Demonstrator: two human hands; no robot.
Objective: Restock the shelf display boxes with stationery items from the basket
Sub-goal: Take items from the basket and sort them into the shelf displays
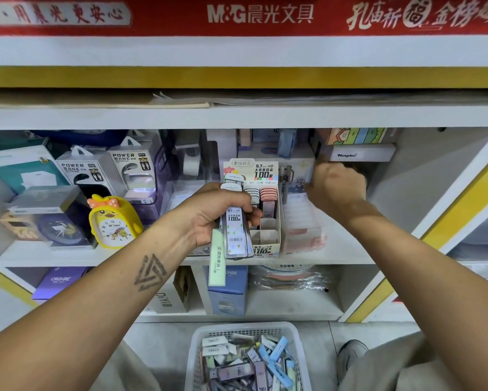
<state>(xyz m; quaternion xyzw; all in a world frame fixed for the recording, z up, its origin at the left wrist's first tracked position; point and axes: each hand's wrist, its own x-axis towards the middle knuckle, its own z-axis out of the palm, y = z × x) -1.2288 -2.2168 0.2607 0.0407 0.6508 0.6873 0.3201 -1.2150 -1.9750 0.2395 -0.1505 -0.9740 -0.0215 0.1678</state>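
Observation:
My left hand [209, 213] grips a bundle of pencil-lead cases [235, 221], clear ones with white caps plus a pale green one hanging below, in front of the lead display box [267, 238]. That box holds a few cases with pink and dark-striped caps, and its front slots show bare cardboard. My right hand [336, 184] reaches deep into the shelf to the right of the box, fingers curled out of sight behind a clear display box [302, 221]. Whether it holds anything is hidden. The white basket [197, 342] sits on the floor below, holding several stationery items.
Power bank boxes [130, 167] and a yellow duck alarm clock [113, 221] stand on the shelf to the left. A white Henghui box [361, 153] sits above my right hand. Blue and purple boxes fill the lower shelf. My shoe [350, 351] is right of the basket.

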